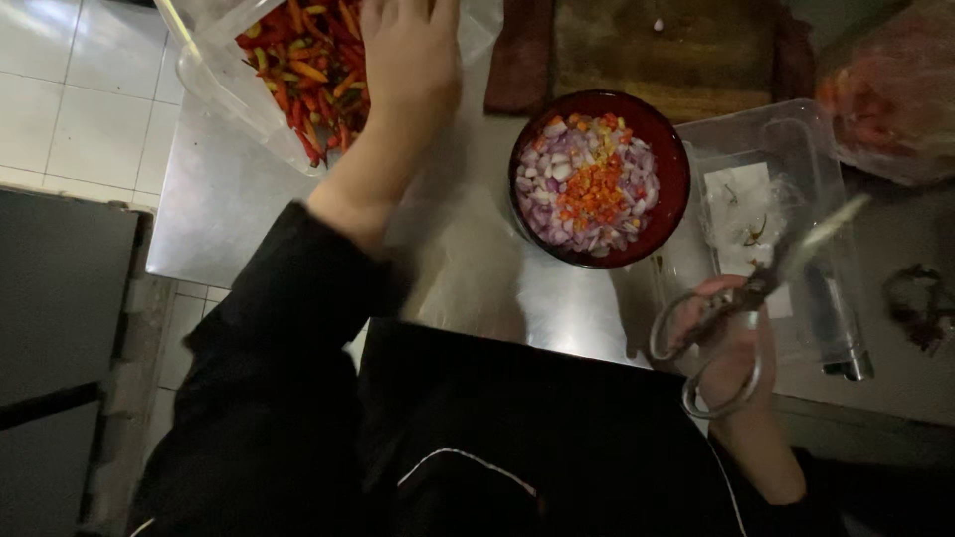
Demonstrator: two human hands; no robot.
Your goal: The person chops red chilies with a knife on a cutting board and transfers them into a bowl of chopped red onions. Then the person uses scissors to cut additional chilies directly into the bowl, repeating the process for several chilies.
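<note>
My left hand (408,60) reaches into a clear plastic tub (214,75) full of red, orange and green chili peppers (308,70) at the top left; whether its fingers hold a pepper is hidden. My right hand (731,343) grips metal kitchen scissors (766,283) by the loops, blades pointing up and right over a clear plastic container (796,139). Between the hands stands a dark red bowl (676,179) with chopped purple onion (557,194) and chopped red-orange chili (592,189) on top.
A steel table (249,199) carries everything. A wooden cutting board (667,50) lies on a dark cloth behind the bowl. A plastic bag with red contents (895,89) sits at the top right. Dark stem scraps (920,303) lie at the right edge. White floor tiles show left.
</note>
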